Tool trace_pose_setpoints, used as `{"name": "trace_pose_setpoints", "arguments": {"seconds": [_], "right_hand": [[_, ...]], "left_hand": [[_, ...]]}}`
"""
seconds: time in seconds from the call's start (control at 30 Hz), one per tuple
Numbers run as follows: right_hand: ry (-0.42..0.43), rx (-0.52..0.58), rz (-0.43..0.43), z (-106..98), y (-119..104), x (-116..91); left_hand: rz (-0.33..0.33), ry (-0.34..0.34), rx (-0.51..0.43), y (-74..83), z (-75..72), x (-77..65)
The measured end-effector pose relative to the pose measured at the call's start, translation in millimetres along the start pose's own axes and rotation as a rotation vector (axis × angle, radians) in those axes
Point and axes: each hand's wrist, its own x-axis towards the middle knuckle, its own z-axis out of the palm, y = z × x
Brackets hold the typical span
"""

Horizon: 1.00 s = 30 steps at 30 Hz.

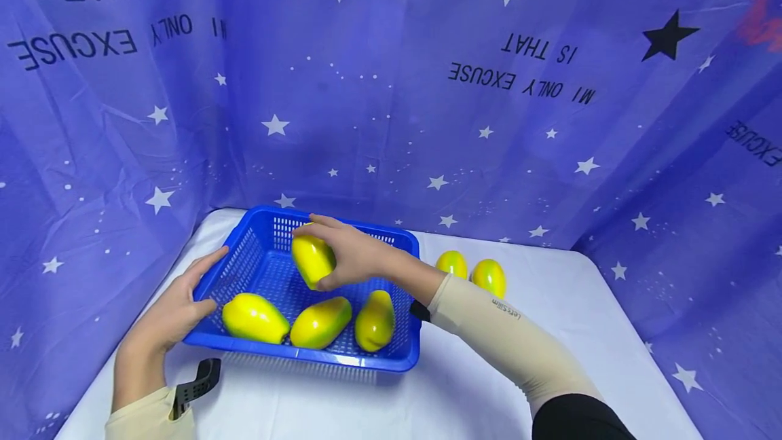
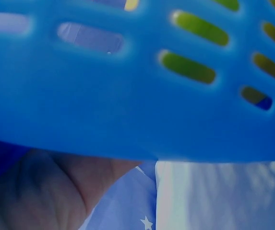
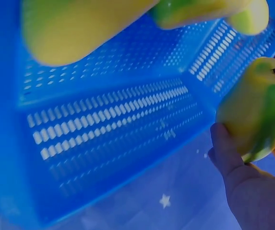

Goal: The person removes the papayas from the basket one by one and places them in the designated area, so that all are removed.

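Observation:
A blue plastic basket (image 1: 305, 354) with slotted walls stands on the white tabletop. My right hand (image 1: 356, 253) holds a yellow-green mango (image 1: 310, 262) over the basket's back part, thumb and fingers on opposite sides of the fruit. The right wrist view shows this mango's dark stem spot, with fingers around its lower part. Along the basket's front side lie a mango (image 1: 253, 318) at the left, another mango (image 1: 322, 322) in the middle and a third mango (image 1: 375, 321) at the right. On the left rim rests my left hand (image 1: 174, 304), thumb and index finger extended and spread apart.
Beyond the basket's right side sit two more mangoes, one mango (image 1: 452, 263) partly covered by my right forearm and another mango (image 1: 489, 278) beside it. A purple curtain (image 1: 391, 121) with stars and lettering surrounds the white tabletop (image 1: 476, 386) at the back and sides.

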Motion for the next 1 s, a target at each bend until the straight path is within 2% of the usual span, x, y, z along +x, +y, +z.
{"name": "trace_pose_setpoints", "arguments": {"seconds": [0.37,0.63,1.0], "right_hand": [[0.146,0.080,-0.019,-34,22,-50],[0.228,0.094,-0.008,-46,42,-83],[0.301,0.109,0.076,-59,65,-126]], "left_hand": [[0.007,0.024,-0.007,-2.5,0.8,-3.4],[0.021,0.013,-0.018,-4.5,2.0,-2.9],[0.029,0.013,0.017,-3.8,4.5,-0.6]]}}
